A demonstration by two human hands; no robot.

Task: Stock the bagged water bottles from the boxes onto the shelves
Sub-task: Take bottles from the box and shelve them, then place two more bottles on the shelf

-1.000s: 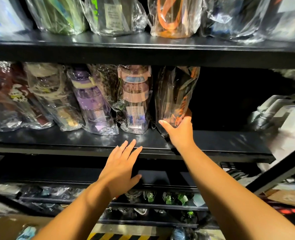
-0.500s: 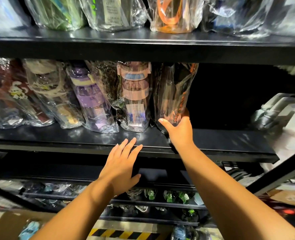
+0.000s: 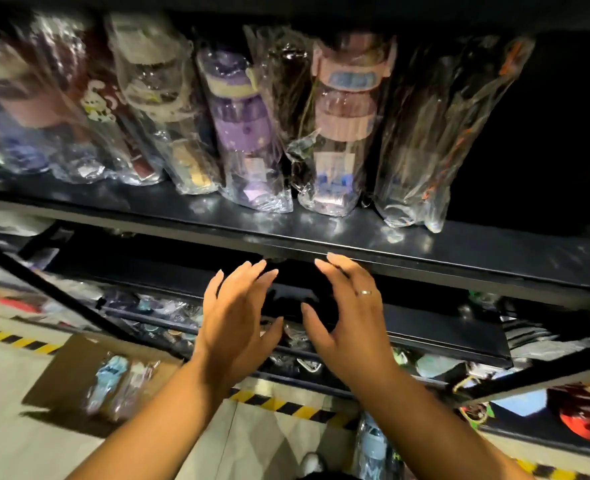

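The left hand [image 3: 238,320] and the right hand [image 3: 349,323] are hovering side by side, each holding nothing, with fingers spread and only lightly bent and palms angling toward one another across a gap. A thin silver ring [image 3: 364,292] is sitting on a finger of the right hand. The right fingertips are reaching up to the front lip of the glossy black metal shelf [image 3: 425,251]; whether they are touching it cannot be told. On that shelf a row of water bottles in clear crinkled plastic bags is standing upright, packed close. A dark bottle with an orange strap [image 3: 435,133] is standing at the right end, a pink-banded clear bottle [image 3: 344,123] just beside it, a purple bottle [image 3: 241,126] further left, and blurred ones beyond. Right of the row, the shelf space is lying in deep shadow. Below the hands a lower black shelf [image 3: 425,327] is carrying more bagged goods, too dim to tell apart. On the pale floor [image 3: 16,427] an open brown cardboard box [image 3: 65,368] is sitting at the left, holding bagged light blue bottles [image 3: 108,379], and a yellow-and-black striped tape line [image 3: 286,407] is running along the foot of the rack
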